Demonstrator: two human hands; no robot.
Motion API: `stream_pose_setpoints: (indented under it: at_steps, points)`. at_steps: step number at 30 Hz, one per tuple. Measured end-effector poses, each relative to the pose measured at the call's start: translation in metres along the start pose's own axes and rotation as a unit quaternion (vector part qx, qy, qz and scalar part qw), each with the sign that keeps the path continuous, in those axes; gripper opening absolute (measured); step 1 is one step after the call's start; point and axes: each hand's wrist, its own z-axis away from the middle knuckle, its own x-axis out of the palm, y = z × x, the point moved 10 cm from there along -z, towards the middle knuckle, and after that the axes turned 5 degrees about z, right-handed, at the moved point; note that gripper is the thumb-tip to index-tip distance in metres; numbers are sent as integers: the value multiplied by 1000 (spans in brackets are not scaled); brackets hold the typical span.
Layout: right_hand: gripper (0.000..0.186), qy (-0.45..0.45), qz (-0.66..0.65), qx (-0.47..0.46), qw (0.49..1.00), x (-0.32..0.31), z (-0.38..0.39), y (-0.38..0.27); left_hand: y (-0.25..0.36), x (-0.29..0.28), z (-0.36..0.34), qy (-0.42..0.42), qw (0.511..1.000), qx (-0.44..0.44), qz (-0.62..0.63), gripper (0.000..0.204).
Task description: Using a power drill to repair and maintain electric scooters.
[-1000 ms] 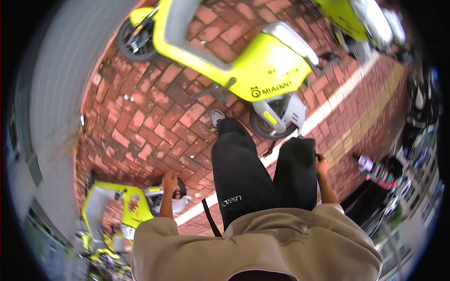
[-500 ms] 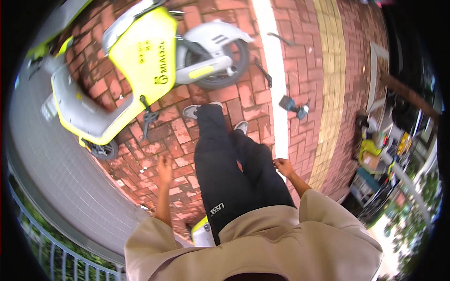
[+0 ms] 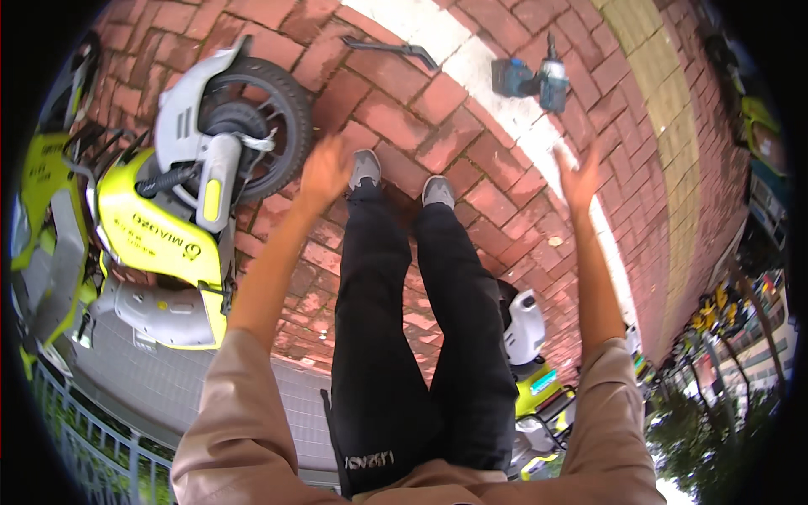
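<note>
My left hand [image 3: 326, 173] is stretched forward beside the rear wheel [image 3: 252, 126] of a yellow and grey electric scooter [image 3: 156, 223]. Its fingers are smeared by motion, and I see nothing in them. On the other side, my right hand [image 3: 578, 177] is held out over the white painted line, thumb and fingers apart, with nothing in it. Beyond it lies a blue and black cordless impact driver [image 3: 539, 82] on the bricks, partly on the white line. A thin black bar-shaped part [image 3: 391, 48] lies farther to the left, reaching the line's edge.
Red brick paving [image 3: 471, 135] lies underfoot, with a yellow tactile strip [image 3: 656, 59] at the right. More scooters stand at the far left and behind my right leg, one with a white fender [image 3: 526, 328]. A blue railing [image 3: 101, 446] runs along the lower left.
My body has turned and stepped nearer to the impact driver. Both hands have risen from beside my legs and reach forward. The scooter now appears farther left, with its rear wheel closer.
</note>
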Motion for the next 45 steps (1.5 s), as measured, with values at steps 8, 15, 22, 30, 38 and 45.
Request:
stream_pose_setpoints:
  at_steps: [8, 15, 22, 30, 38, 45]
  points:
    - [51, 70, 52, 29, 996, 99, -146, -9, -123, 159, -265, -211, 963, 151, 76, 80]
    - [52, 62, 20, 102, 993, 85, -75, -3, -121, 214, -219, -278, 896, 106, -329, 57]
    - [77, -29, 30, 222, 974, 57, 162, -15, -32, 171, 52, -304, 847, -358, 247, 50]
    - [75, -72, 101, 316, 941, 73, 446, -21, 11, 84, 280, -246, 822, -387, 338, 46]
    - [79, -30, 70, 283, 956, 182, 663, -14, -70, 138, 478, -232, 878, -381, 173, 40]
    - [74, 47, 108, 147, 982, 245, 744, -16, -177, 185, 611, -126, 968, -193, 101, 28]
